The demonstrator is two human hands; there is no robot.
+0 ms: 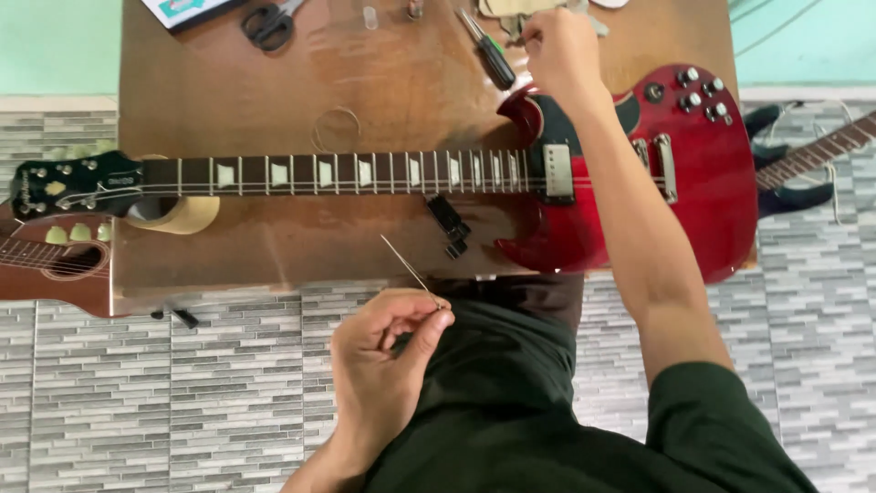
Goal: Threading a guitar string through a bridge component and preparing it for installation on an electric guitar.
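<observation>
— Head view: what are the hands doing?

— The left hand (383,351) is hovering near the viewer, off the table's near edge, with thumb and forefinger pinching shut on a thin stiff length of bare metal guitar string (411,269). The wire is slanting up toward the far left, its tip over the glossy brown wooden table (265,100).

— And the other one?

— The right hand (558,53) is reaching across to the far side, fingers curled and bunched together above the upper horn of the glossy cherry-red solid-body electric guitar (721,196). Whether it is gripping anything, I cannot tell.

— Where is that guitar lying?

— Flat across the table, body to the right, dark fretboard running left to a black headstock (68,183) that is sitting on a roll of beige masking tape (187,215).

— Anything else about?

— A black-handled screwdriver (488,53) is lying just left of the right hand, black-handled scissors (267,25) are lying at the far left, and a brown acoustic guitar (46,265) is showing at the left edge.
</observation>
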